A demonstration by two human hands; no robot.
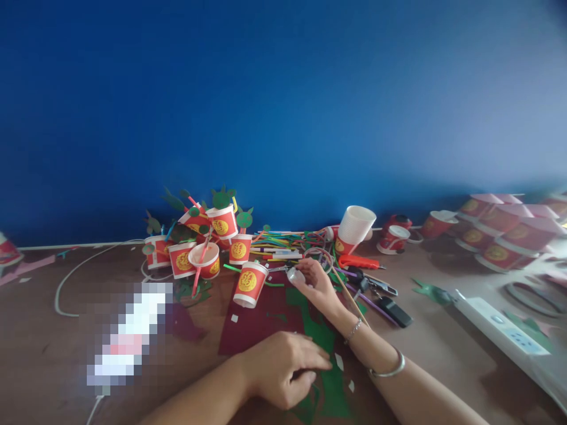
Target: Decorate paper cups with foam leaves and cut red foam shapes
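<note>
My right hand [318, 287], wearing bracelets, reaches over the middle of the table. Its thumb and fingers are closed on a small round translucent thing [296, 275] that looks like a roll of clear tape. Nearer to me, my left hand [292, 366] is palm down over green paper [334, 383]; its fingers are loosely bent, the thumb is apart from them, and nothing shows in its grasp. To the left of my right hand, a red and white paper cup [250, 284] stands tilted on dark red paper [234, 339], with a green straw beside it. Small white scraps lie around.
Decorated paper cups [204, 260] cluster at the back left. Several straws and pens [283, 255] lie behind my hands. To the right are stacked cups [357, 224], an orange cutter [361, 261], keys [394, 310] and a power strip [500, 327]. A blurred-out phone-like thing [133, 336] lies left.
</note>
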